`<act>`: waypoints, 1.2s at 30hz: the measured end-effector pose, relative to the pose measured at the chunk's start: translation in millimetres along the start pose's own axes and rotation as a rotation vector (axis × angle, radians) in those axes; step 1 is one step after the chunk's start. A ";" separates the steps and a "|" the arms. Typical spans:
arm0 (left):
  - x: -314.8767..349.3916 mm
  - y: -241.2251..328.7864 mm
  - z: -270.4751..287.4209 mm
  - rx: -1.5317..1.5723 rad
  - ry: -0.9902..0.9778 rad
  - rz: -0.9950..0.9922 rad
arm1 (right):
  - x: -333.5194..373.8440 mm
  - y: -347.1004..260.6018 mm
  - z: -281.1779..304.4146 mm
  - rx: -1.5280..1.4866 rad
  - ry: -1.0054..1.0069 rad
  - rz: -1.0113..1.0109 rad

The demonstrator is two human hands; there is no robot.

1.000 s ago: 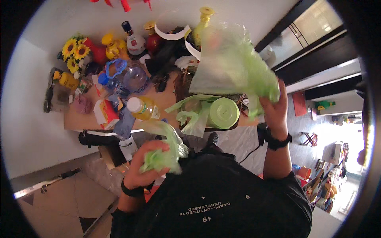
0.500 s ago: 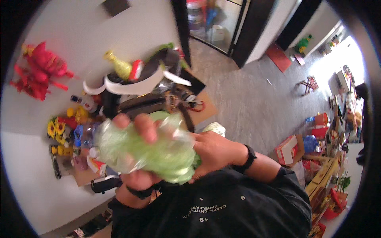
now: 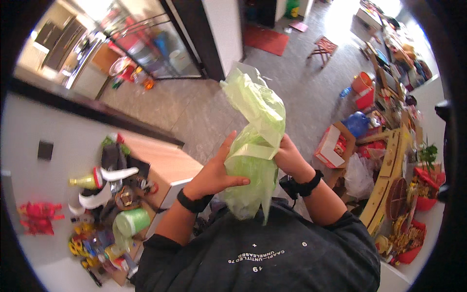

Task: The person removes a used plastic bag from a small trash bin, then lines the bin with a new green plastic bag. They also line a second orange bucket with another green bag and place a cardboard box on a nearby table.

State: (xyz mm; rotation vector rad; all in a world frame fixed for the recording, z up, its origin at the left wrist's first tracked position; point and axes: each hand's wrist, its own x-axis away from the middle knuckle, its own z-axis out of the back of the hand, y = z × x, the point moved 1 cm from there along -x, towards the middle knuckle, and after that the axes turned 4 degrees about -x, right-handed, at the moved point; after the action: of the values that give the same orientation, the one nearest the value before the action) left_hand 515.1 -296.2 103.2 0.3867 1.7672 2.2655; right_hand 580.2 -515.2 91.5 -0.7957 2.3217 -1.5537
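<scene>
Between my hands, in front of my chest, is a light green, translucent plastic bag (image 3: 255, 141), its crumpled upper part standing up and folded over. My left hand (image 3: 214, 175) holds its left side, the thumb stretched across the front and the index finger pointing up along the edge; the other fingers are hidden. My right hand (image 3: 292, 158) grips the right side, with its fingertips out of sight behind the plastic. A green roll (image 3: 133, 222), seemingly of the same plastic, lies among the things on the cabinet to my left.
At left stands a wooden cabinet (image 3: 163, 163) crowded with bottles, a yellow vase (image 3: 85, 181) and other items. To the right are an open carton (image 3: 335, 146), a blue water jug (image 3: 356, 124) and a clear plastic bag (image 3: 359, 175). A folding stool (image 3: 325, 50) stands farther off.
The view has swung right, so the cabinet now sits lower left. The bunched green plastic has moved from over the cabinet to in front of me and opened out taller between my hands.
</scene>
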 end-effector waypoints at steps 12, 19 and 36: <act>-214.2 -69.7 -5.0 0.307 0.000 0.270 | -50.8 -56.2 205.7 0.212 0.481 0.000; -418.4 -69.5 12.9 0.372 -0.133 0.340 | -111.1 -134.4 312.3 -0.138 0.916 0.541; -878.1 27.5 -160.7 0.470 -0.604 -0.002 | -274.3 -283.4 604.9 0.569 0.426 0.422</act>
State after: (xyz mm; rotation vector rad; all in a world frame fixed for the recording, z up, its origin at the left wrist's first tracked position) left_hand 1279.4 -753.9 40.6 1.0254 1.9049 1.4667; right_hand 1181.2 -915.1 74.1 0.1628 1.9202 -2.1465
